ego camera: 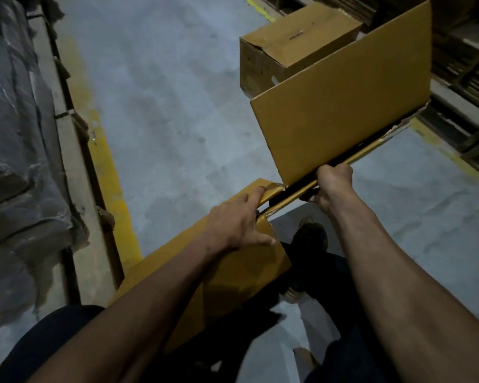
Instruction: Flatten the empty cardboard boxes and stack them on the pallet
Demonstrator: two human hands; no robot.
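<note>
We hold the box point(340, 106) collapsed, its length running lower-left to upper-right, left hand point(237, 221) spread flat on it, right hand point(333, 186) gripping its edge.

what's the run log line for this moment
left hand presses box panel | right hand grips box edge | second box unflattened
</note>
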